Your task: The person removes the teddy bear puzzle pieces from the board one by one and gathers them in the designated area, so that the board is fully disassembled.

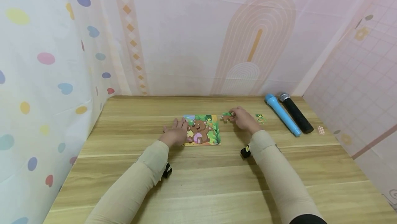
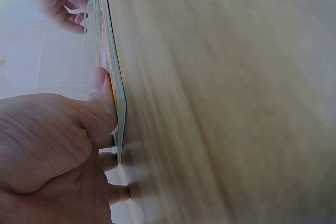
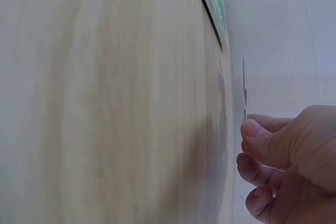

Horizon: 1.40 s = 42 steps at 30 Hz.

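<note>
A bear jigsaw puzzle lies flat on the wooden table. My left hand rests at its left edge; in the left wrist view the thumb lies on the board, while other fingers reach past its corner to the tabletop. Just right of the puzzle, my right hand pinches a puzzle piece with brown and green printing. The right wrist view shows that piece edge-on between thumb and fingertips, held above the table. Another small green piece lies beyond the right hand.
Towards the back right of the table lie a blue microphone and a black microphone, side by side. Right of them is a small red-and-white dotted patch. Printed curtains stand behind and on both sides.
</note>
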### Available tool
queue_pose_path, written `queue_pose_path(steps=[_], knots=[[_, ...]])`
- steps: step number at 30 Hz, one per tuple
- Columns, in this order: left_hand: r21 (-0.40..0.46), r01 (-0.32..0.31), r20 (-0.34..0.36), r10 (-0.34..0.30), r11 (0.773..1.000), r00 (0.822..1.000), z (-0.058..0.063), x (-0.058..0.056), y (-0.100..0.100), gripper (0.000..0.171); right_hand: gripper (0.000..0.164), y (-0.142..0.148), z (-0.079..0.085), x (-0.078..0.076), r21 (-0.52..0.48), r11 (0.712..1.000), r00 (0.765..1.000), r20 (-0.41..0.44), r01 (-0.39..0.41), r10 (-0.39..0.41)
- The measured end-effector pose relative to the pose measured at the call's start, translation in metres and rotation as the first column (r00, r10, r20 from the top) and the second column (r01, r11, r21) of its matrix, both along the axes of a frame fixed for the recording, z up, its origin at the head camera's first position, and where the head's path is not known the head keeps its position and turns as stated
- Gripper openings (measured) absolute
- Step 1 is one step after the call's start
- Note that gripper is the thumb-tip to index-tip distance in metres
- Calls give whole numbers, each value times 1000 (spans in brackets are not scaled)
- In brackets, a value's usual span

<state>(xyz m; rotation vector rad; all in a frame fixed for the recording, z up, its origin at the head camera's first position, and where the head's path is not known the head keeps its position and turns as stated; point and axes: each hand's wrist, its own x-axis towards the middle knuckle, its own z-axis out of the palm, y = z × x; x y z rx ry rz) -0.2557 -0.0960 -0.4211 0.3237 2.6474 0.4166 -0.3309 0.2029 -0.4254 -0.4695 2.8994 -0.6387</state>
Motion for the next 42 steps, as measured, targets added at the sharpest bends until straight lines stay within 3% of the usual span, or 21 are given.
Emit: queue_pose_path(steps=[24,29,36,42], knots=[[-14,-3,23,3,1000,1000,-2,-1,1,81,37,43,-2,4,71,989,991,12,130,-131],[-12,-3,6,3,1000,1000,0,2,2,80,36,48,-1,6,86,988,992,-10,126,-125],[-27,-3,20,4,1000,1000,-11,-8,0,85,34,53,-1,7,85,991,994,-24,106,-104],[-8,-11,16,12,1000,1000,-10,-5,1,84,35,53,0,8,87,990,993,-24,113,-112]])
